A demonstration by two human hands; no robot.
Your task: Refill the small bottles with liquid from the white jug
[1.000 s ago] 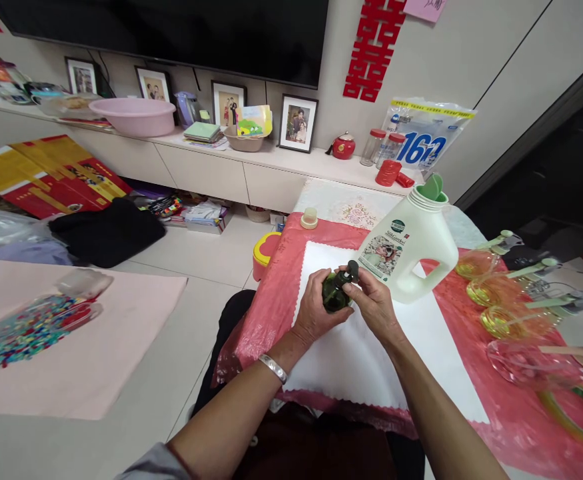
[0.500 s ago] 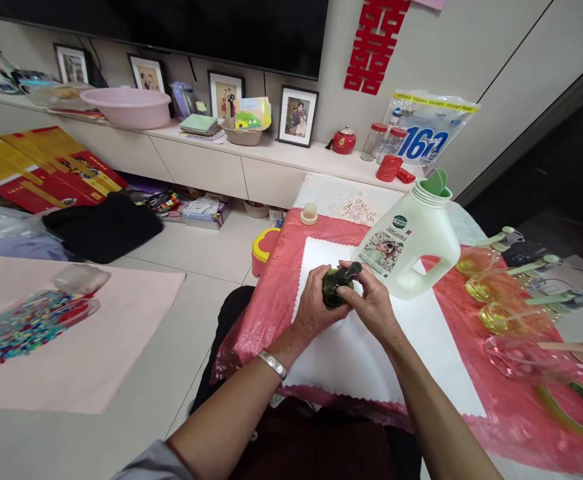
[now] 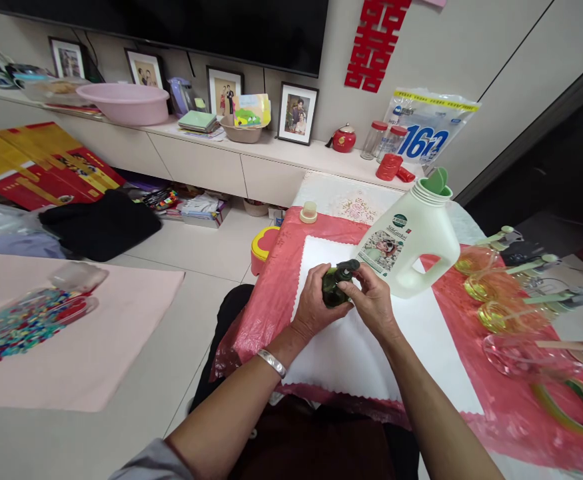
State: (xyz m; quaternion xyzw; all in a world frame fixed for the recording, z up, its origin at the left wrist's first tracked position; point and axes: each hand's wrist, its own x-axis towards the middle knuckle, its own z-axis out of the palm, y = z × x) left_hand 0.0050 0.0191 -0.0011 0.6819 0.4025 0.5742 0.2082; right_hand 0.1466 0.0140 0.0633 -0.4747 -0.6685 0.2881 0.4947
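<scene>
Above the white cloth [image 3: 381, 360], my left hand [image 3: 316, 303] is wrapped round a dark green pump bottle [image 3: 331, 291]. My right hand [image 3: 374, 300] grips the bottle's black pump head [image 3: 346, 269] at the collar, thumb and fingers pinching it. Just beyond my hands a pale green detergent jug [image 3: 414, 237] stands with its mouth uncapped and a green spout piece showing in it. Its cream cap [image 3: 308, 212] sits apart, at the far left of the red table cover [image 3: 266, 313].
Along the right lie several clear pump bottles [image 3: 501, 317] with yellow or pink liquid, beside a roll of tape [image 3: 571, 410]. To the left, a pink-covered surface [image 3: 121, 340] holds scattered colourful beads [image 3: 21, 327]. A yellow and red stool [image 3: 261, 250] stands beyond the table edge.
The black pump head has turned, its nozzle pointing slightly differently, while my right fingers shift round it. My left hand keeps the bottle in nearly the same place.
</scene>
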